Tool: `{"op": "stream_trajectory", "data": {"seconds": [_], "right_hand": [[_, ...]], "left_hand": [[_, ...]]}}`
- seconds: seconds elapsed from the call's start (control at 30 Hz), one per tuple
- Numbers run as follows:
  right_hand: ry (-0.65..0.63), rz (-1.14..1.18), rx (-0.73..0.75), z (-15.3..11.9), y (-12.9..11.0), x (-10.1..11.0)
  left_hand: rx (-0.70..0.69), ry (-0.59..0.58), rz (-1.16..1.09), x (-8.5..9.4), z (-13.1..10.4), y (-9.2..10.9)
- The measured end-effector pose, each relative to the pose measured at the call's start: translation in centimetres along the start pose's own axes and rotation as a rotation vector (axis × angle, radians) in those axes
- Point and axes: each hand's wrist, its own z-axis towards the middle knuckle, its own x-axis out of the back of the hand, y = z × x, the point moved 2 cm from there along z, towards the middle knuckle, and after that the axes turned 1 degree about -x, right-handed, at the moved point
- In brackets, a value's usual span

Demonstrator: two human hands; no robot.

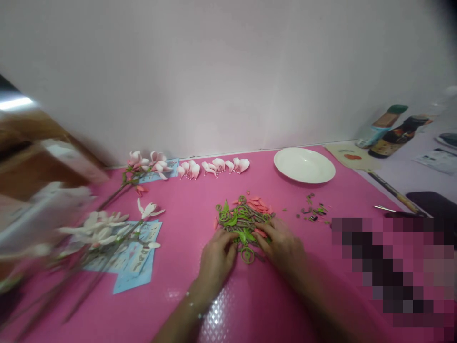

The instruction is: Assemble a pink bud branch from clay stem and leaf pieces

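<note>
A pile of small parts lies on the pink table mat [178,200], made up of brown stem pieces, green leaf pieces [245,235], green round rings [247,255] and coral-pink petals [257,205]. At the pile's left edge is my left hand [218,250], its thumb and fingers bent around a space beside the green pieces. My right hand [283,243] touches the right side of the pile, fingers apart, near a coral-pink piece. Neither hand visibly grips a piece. White-pink petals [218,165] stand in a row behind the pile.
A white plate [304,165] sits at the back right, with small scraps [314,209] in front of it. Bottles [394,137] stand far right. White artificial flowers [102,227] lie over blue cards [137,276] at left; pink flowers [146,162] are behind them.
</note>
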Motion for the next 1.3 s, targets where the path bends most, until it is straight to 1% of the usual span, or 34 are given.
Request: {"op": "stream_trajectory", "data": {"seconds": [0.1,0.2,0.3,0.37,0.47,0.57,0.63,0.7,0.83,0.93,1.17,1.3], "right_hand": [[-0.026,0.013,0.000,0.5,-0.5,-0.4],[-0.033,0.059,0.001,0.8,-0.6,-0.7],[-0.020,0.114,-0.008,0.6,-0.4,-0.5],[-0.037,0.263,-0.005,0.4,-0.5,-0.3],[-0.143,0.588,0.000,0.2,-1.0,0.1],[-0.302,0.837,-0.057,0.1,-1.7,0.5],[-0.390,0.960,-0.098,0.0,-2.2,0.8],[-0.442,1.018,-0.117,-0.1,-2.6,1.2],[-0.462,0.970,-0.120,-0.1,-2.8,2.1],[-0.443,0.912,-0.066,-0.3,-2.8,2.4],[-0.431,0.718,-0.015,-0.8,-2.2,1.7],[-0.429,0.726,-0.026,-1.0,-2.1,1.3]], "left_hand": [[-0.032,-0.049,0.066,-0.4,-0.2,0.2],[-0.033,-0.061,0.067,-0.5,-0.3,0.2],[-0.041,-0.014,0.027,-0.3,-0.2,0.2],[-0.053,0.032,-0.040,-0.2,-0.1,0.3],[-0.034,0.073,-0.212,0.0,0.0,0.5],[-0.048,0.063,-0.389,0.1,0.1,0.7],[-0.091,0.048,-0.479,0.1,0.0,0.9],[-0.122,0.045,-0.548,0.0,0.0,1.0],[-0.133,0.038,-0.599,0.0,-0.2,1.2],[-0.133,0.026,-0.565,0.1,-0.2,1.4],[-0.151,-0.021,-0.448,0.2,-0.4,2.1],[-0.145,-0.012,-0.414,0.0,-0.6,2.3]]}}
